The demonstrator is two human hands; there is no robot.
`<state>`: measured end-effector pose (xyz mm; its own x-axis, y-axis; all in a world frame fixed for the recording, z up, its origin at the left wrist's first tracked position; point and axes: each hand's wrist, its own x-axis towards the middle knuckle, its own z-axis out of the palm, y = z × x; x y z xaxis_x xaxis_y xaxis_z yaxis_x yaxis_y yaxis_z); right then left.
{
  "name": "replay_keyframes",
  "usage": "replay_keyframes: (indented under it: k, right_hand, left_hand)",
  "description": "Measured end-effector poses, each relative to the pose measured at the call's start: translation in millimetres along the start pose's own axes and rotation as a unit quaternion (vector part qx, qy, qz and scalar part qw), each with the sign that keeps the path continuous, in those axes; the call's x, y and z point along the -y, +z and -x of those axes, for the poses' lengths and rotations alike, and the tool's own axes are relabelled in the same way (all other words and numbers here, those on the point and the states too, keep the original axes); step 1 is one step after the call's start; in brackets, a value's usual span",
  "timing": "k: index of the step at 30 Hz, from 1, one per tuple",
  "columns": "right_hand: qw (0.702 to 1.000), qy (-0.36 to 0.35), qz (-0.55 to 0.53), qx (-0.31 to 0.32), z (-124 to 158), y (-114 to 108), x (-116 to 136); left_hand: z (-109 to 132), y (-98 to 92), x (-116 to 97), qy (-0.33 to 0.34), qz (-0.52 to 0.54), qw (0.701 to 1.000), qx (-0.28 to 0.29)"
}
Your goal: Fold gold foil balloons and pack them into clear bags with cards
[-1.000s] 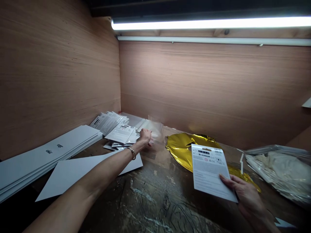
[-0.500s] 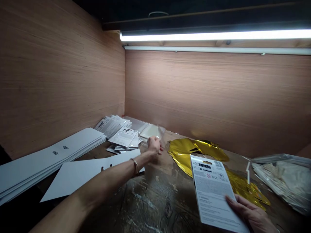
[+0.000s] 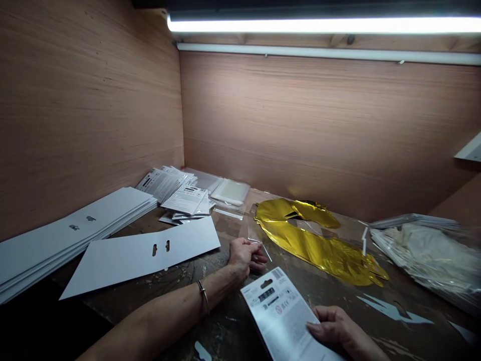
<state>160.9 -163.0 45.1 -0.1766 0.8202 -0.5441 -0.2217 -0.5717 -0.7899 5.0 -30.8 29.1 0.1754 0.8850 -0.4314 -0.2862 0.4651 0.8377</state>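
Along the left edge of the counter (image 3: 124, 301), a stack of white cards (image 3: 67, 240), then a slotted white card (image 3: 143, 255), with printed cards (image 3: 180, 198) toward the back corner. Near the front edge, a left hand (image 3: 244, 255), fingers loosely curled and holding nothing, just beside a clear plastic sleeve (image 3: 250, 230). Farther right, a gold foil balloon (image 3: 311, 240) lying flat. At the front edge, a right hand (image 3: 338, 328), fingers closed on the lower edge of a printed card (image 3: 280, 316). At the right edge, bagged foil (image 3: 424, 260).
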Motion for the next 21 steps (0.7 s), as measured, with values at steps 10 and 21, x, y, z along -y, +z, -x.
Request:
replay_keyframes:
  k: [10,21]
  right_hand:
    - [0.997,-0.033,0.039,-0.064,-21.5,-5.7,9.2]
    - [0.984,-0.108,0.039,-0.139,-22.7,15.8,9.7]
  left_hand:
    - [21.4,-17.3,-17.1,-0.026,0.006,0.999,0.038]
    - [38.2,-15.6,-6.2,0.013,0.026,0.999,0.018]
